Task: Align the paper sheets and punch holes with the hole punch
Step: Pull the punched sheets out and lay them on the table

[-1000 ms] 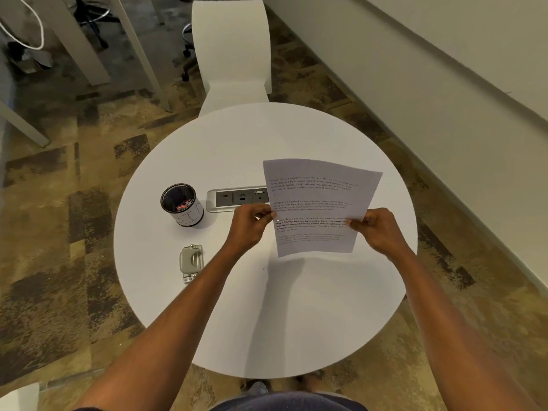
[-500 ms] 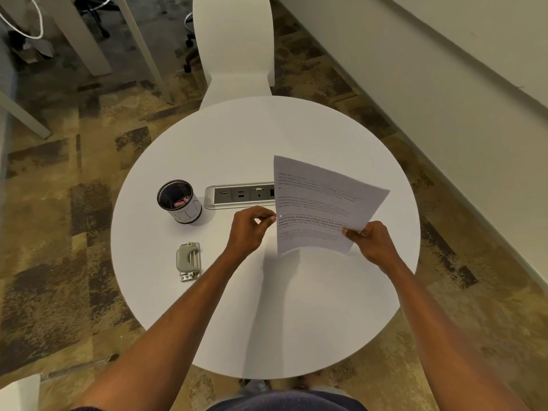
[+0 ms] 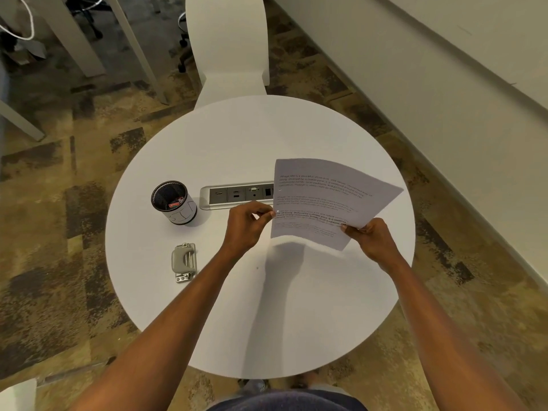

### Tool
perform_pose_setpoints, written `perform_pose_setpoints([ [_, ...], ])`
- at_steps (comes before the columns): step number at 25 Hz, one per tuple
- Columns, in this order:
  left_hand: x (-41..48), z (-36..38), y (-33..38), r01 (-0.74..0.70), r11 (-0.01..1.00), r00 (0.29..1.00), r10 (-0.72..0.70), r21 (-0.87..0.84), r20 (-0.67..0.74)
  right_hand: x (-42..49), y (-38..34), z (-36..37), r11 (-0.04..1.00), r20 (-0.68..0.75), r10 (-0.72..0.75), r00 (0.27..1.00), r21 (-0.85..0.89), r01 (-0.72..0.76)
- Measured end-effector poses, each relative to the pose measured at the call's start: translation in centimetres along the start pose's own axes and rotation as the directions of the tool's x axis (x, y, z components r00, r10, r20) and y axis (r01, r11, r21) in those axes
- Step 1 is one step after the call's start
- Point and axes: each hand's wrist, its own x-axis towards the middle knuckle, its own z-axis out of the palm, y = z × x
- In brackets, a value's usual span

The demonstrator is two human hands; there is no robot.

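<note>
The printed paper sheets [image 3: 323, 197] are held in the air over the right half of the round white table [image 3: 296, 321], tilted with the right corner high. My left hand [image 3: 247, 225] pinches the sheets at the middle of their left edge, where two small holes show. My right hand [image 3: 372, 243] grips the lower right edge. The grey hole punch [image 3: 184, 261] lies on the table to the left of my left forearm, apart from both hands.
A black mesh pen cup [image 3: 174, 202] stands at the left of the table, beside a recessed power-socket strip [image 3: 237, 194] partly covered by the sheets. A white chair [image 3: 228, 46] is behind the table. A wall runs along the right.
The sheets have turned and shifted a little to the right, their lower edge lifting. My right hand has slid toward the lower right corner. My left hand stays at the left edge.
</note>
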Motion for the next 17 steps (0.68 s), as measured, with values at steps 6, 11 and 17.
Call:
perform_pose_setpoints([
  [6,-1.1,-0.3,-1.5,0.111,0.992,0.991,-0.114,0.057,0.063,-0.1,1.2,1.2,0.994,0.04,0.043,0.998,-0.099,-0.039],
  [11,-0.8,-1.2,-1.1,0.12,0.993,0.993,-0.12,0.006,0.017,-0.8,-1.3,0.6,0.998,-0.003,-0.041,0.999,0.04,0.041],
  [17,-1.3,-0.9,0.0,0.104,0.992,0.994,-0.103,-0.065,0.02,-2.1,-3.6,-0.9,0.992,-0.05,-0.073,0.996,0.095,0.078],
])
